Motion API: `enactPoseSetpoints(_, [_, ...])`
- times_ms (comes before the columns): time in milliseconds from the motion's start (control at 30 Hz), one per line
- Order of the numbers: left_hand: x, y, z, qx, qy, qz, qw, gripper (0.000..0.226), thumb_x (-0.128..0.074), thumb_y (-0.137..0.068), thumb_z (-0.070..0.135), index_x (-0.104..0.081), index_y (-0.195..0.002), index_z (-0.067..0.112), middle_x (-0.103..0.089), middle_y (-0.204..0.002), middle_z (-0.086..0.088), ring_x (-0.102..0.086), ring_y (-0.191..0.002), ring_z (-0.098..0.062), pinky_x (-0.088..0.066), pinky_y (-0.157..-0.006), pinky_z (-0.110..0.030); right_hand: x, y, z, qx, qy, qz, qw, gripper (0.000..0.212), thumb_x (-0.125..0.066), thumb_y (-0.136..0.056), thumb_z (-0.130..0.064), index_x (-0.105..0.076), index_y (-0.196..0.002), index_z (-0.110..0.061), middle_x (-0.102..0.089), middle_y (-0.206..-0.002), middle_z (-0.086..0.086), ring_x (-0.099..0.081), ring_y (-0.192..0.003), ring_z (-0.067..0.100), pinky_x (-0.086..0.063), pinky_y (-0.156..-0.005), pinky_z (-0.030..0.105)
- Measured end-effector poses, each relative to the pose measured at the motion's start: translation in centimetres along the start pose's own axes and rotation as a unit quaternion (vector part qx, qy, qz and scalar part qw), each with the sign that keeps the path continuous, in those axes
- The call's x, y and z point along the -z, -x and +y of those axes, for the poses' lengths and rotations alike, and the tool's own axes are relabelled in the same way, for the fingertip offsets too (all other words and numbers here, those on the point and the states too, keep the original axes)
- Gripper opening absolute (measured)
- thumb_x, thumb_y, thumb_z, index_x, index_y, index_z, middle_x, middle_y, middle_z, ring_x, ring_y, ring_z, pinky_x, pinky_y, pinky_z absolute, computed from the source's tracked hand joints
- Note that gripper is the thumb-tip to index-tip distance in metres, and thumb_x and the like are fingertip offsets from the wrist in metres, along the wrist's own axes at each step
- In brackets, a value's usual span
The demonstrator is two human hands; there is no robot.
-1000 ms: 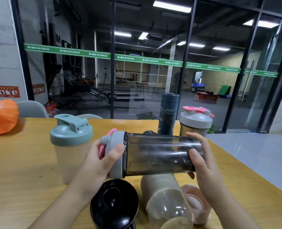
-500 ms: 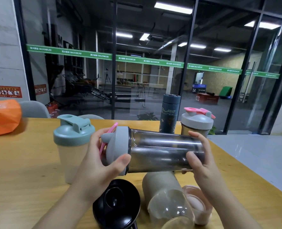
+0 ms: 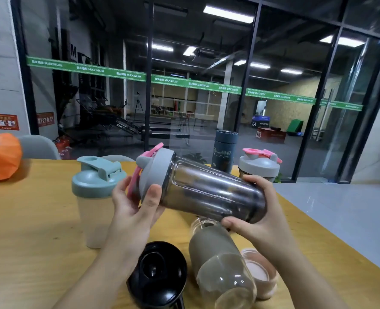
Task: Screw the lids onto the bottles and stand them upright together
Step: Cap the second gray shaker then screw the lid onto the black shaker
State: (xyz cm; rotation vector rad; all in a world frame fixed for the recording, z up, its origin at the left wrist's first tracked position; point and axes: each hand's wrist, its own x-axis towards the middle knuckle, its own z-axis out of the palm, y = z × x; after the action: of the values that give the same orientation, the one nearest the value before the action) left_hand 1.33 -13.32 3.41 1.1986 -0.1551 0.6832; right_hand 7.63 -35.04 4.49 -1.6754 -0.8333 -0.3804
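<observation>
Wooden table point(image 3: 28, 230) across lower frame. Held above it at centre, tilted, lid end up-left: smoky bottle point(image 3: 213, 194) with grey lid point(image 3: 154, 172). Left hand point(image 3: 135, 210) curled around lid; right hand point(image 3: 258, 221) gripping base. Upright at left: teal-lidded shaker point(image 3: 95, 197). Lying below centre: uncapped frosted bottle point(image 3: 220, 266), black lid point(image 3: 157, 279).

I have one wide-angle view, from a camera worn on the person's head, facing forward and slightly down across the wooden worktop point(image 3: 35, 230) toward a glass wall point(image 3: 195, 97), close enough that both forearms enter from the bottom edge.
</observation>
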Motion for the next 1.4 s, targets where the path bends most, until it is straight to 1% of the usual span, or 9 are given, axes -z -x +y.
enactPoseSetpoints(100, [-0.1,0.2,0.0,-0.004,0.000,-0.037,0.999,0.083,-0.076,-0.054,0.060,-0.038,-0.126,0.043,-0.055,-0.134,0.007,-0.058,-0.119,-0.012,-0.052,-0.095,-0.035,0.5,-0.7,-0.4,0.008,0.044,0.000,0.999,0.086,-0.090,-0.044,-0.048,-0.046,-0.118,-0.045,-0.055,-0.121,-0.005,-0.059,-0.110,0.019,-0.055,-0.082,0.044])
enactPoseSetpoints(200, [0.3,0.2,0.5,-0.038,-0.026,-0.055,0.997,0.101,-0.080,-0.050,0.065,-0.030,-0.136,0.049,-0.051,-0.139,0.013,-0.051,-0.126,-0.010,-0.040,-0.107,-0.040,0.6,-1.4,-1.1,0.020,0.149,-0.015,0.989,0.083,-0.092,-0.045,-0.032,-0.041,-0.109,-0.043,-0.055,-0.111,-0.012,-0.055,-0.102,-0.003,-0.052,-0.076,0.016])
enactPoseSetpoints(267, [0.2,0.2,1.1,-0.059,-0.018,-0.070,0.996,0.106,-0.083,-0.046,0.063,-0.026,-0.136,0.055,-0.051,-0.134,0.025,-0.052,-0.120,0.003,-0.046,-0.097,-0.022,0.3,-1.9,-1.5,0.023,0.201,-0.039,0.979,0.082,-0.092,-0.049,-0.026,-0.037,-0.107,-0.044,-0.053,-0.110,-0.016,-0.054,-0.098,-0.009,-0.044,-0.074,0.005])
enactPoseSetpoints(367, [-0.1,0.4,1.8,-0.077,-0.021,-0.091,0.993,0.109,-0.084,-0.046,0.060,-0.016,-0.131,0.064,-0.050,-0.127,0.039,-0.049,-0.117,0.015,-0.044,-0.084,-0.005,-0.6,-2.6,-1.9,0.036,0.291,-0.081,0.952,0.098,-0.088,-0.056,-0.036,-0.024,-0.130,-0.050,-0.048,-0.128,-0.017,-0.049,-0.115,0.002,-0.041,-0.095,0.019])
enactPoseSetpoints(533, [0.5,0.1,1.5,-0.084,-0.077,-0.093,0.989,0.107,-0.082,-0.056,0.058,0.000,-0.123,0.079,-0.043,-0.140,0.032,-0.039,-0.133,0.003,-0.033,-0.109,-0.025,-2.6,-3.9,-1.3,0.128,0.448,-0.058,0.883,0.093,-0.078,-0.059,-0.035,-0.033,-0.139,-0.022,-0.051,-0.130,0.001,-0.055,-0.107,0.023,-0.042,-0.082,0.031])
enactPoseSetpoints(733, [1.1,-0.2,0.8,0.017,-0.225,-0.070,0.972,0.106,-0.069,-0.080,0.024,0.017,-0.130,0.062,-0.042,-0.138,0.019,-0.053,-0.117,0.000,-0.039,-0.097,-0.025,-4.6,-6.5,-1.0,0.016,0.320,0.003,0.947,0.073,-0.080,-0.060,-0.030,-0.041,-0.121,-0.017,-0.052,-0.099,-0.008,-0.052,-0.097,0.017,-0.042,-0.074,0.026])
enactPoseSetpoints(833, [2.1,-0.4,0.1,0.085,-0.335,-0.112,0.932,0.082,-0.068,-0.084,0.026,-0.014,-0.144,0.041,-0.047,-0.129,0.017,-0.056,-0.111,-0.004,-0.046,-0.091,-0.026,-5.9,-7.6,-0.7,-0.109,0.179,0.009,0.978,0.074,-0.086,-0.057,-0.033,-0.041,-0.113,-0.016,-0.057,-0.098,-0.010,-0.056,-0.093,0.010,-0.046,-0.076,0.024])
enactPoseSetpoints(1067, [4.0,-0.6,-0.6,0.123,-0.491,-0.204,0.838,0.036,-0.071,-0.079,0.043,-0.054,-0.111,0.043,-0.060,-0.108,0.022,-0.059,-0.100,0.002,-0.048,-0.095,-0.028,-9.6,-9.7,1.0,-0.260,0.044,-0.013,0.965,0.091,-0.090,-0.057,-0.031,-0.037,-0.130,-0.018,-0.055,-0.124,0.000,-0.053,-0.114,0.020,-0.047,-0.095,0.035])
enactPoseSetpoints(1400, [5.3,-1.1,-1.9,0.156,-0.494,-0.163,0.840,0.016,-0.065,-0.086,0.037,-0.066,-0.071,0.032,-0.068,-0.081,0.015,-0.061,-0.085,0.000,-0.050,-0.084,-0.027,-12.8,-12.2,4.0,-0.362,0.056,-0.037,0.930,0.095,-0.089,-0.057,-0.019,-0.034,-0.134,-0.016,-0.049,-0.133,0.007,-0.047,-0.122,0.030,-0.044,-0.101,0.046])
